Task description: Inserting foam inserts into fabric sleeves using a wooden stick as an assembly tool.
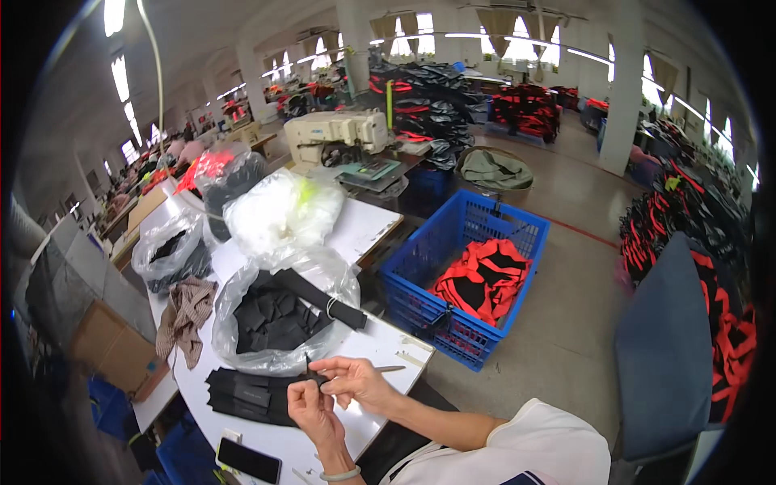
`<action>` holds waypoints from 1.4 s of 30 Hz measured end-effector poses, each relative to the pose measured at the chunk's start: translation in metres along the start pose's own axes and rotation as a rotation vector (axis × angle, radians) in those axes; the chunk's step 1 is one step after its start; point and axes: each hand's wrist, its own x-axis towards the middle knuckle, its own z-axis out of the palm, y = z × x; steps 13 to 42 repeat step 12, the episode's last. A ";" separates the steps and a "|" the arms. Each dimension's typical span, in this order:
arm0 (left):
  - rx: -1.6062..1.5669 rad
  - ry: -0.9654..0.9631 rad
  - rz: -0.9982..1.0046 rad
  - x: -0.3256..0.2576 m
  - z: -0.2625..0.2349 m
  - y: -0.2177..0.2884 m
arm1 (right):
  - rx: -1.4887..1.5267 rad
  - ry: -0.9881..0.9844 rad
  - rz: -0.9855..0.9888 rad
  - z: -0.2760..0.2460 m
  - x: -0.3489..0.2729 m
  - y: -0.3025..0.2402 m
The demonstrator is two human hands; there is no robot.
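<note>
My left hand (314, 411) and my right hand (361, 383) meet above the white table's front part, fingers pinched together. Between their fingertips is a small black piece (308, 365), seemingly fabric, mostly hidden by the fingers. Just left of the hands lies a stack of flat black fabric strips (246, 396). Beyond them, a clear plastic bag (226, 323) stands rolled open, full of cut black pieces (275, 315). A tied black bundle (319, 297) rests across that bag's right edge. A thin pointed metal tool (392, 369) lies right of my right hand.
A dark-screened phone (249, 461) lies near the table's front edge. Farther back are a brown checked cloth (186, 319), more plastic bags (279, 210) and a sewing machine (335, 136). Right of the table, a blue crate (469, 343) holds red and black fabric.
</note>
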 end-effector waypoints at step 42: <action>0.445 0.046 0.336 0.019 -0.046 -0.006 | -0.107 0.063 0.136 -0.001 0.040 0.029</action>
